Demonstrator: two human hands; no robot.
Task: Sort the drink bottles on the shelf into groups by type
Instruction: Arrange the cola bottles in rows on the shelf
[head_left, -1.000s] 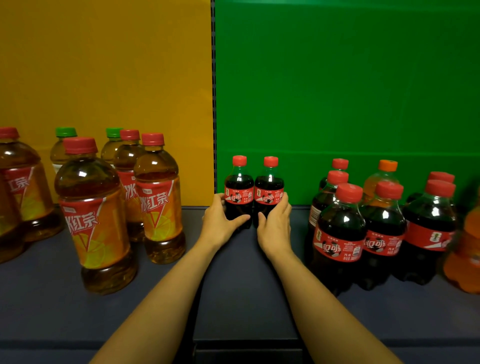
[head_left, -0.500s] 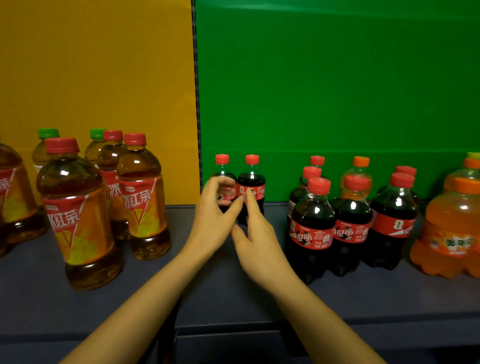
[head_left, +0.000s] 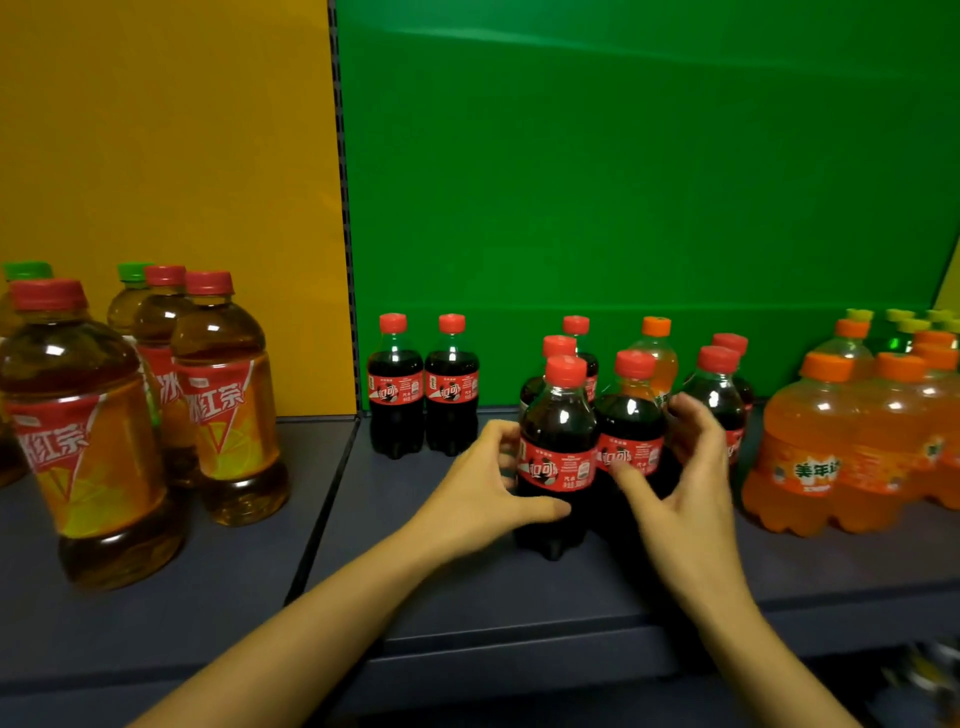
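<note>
Left hand (head_left: 483, 483), right hand (head_left: 685, 488) hold 2 front colas (head_left: 558, 431).

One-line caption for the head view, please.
Left hand grips the front-left cola bottle, right hand the front-right cola bottle, on the shelf.

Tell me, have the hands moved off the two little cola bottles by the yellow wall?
Yes. The left hand and right hand left the two little cola bottles and went right, to the nearer cola pair.

We see glossy clear plastic cola bottles (head_left: 558, 415) with shiny labels (head_left: 556, 470) and plastic caps (head_left: 565, 370); the shelf (head_left: 467, 597) looks matt, the green panel (head_left: 623, 182) smooth.
</note>
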